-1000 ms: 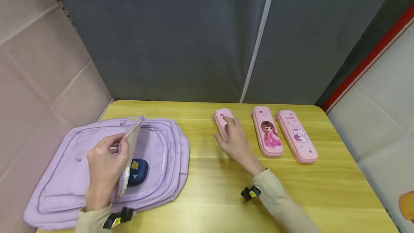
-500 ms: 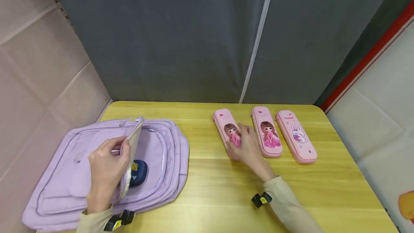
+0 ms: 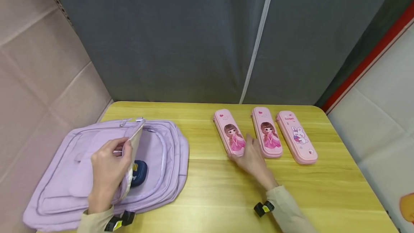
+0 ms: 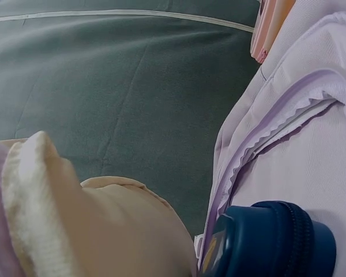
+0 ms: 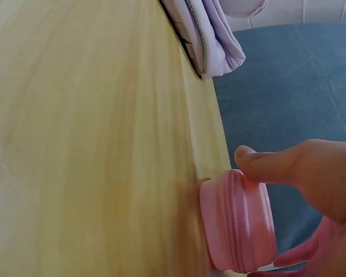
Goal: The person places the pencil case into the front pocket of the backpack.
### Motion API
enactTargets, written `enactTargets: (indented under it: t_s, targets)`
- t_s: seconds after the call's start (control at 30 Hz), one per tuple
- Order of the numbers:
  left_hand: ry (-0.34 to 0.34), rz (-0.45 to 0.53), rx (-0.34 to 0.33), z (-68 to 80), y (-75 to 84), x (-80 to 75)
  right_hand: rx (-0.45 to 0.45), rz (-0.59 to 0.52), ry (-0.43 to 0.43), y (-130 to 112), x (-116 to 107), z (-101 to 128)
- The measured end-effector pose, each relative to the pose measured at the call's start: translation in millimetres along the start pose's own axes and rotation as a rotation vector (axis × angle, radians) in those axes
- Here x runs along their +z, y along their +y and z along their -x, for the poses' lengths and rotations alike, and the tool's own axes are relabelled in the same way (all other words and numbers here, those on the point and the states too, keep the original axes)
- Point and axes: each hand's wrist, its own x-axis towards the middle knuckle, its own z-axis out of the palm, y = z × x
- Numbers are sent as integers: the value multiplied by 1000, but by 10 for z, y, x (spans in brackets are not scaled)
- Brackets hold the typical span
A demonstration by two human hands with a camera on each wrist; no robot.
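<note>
On the counter (image 3: 210,197) | purple backpack (image 3: 64,190) lies flat, left hand (image 3: 108,168) pinching its flap open, one navy case (image 3: 139,172) inside | three pink pencil cases still outside; right hand (image 3: 253,159) fingers curl around the leftmost pink case (image 3: 231,136)

bare table (image 3: 210,190) between backpack (image 3: 168,161) and pencil cases (image 3: 267,132) – cases packed close, little gap between
</note>
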Motion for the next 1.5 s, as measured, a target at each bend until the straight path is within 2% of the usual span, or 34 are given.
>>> enactTargets:
  t_s: [0.27,0.57,0.73,1.27,1.5]
  targets:
    - [1,-11,-6,14,5,5,33,-58,2,64,76,1]
    - [-13,-9,1,42,26,44,-49,-173,204,135,126,22]
    - [-7,-6,-6,53,30,47,-70,-204,261,133,127,29]
    - [-8,-14,3,59,17,36,-237,-222,309,-62,104,114]
    - [-12,-9,2,55,15,39,-308,-239,288,-159,140,127]
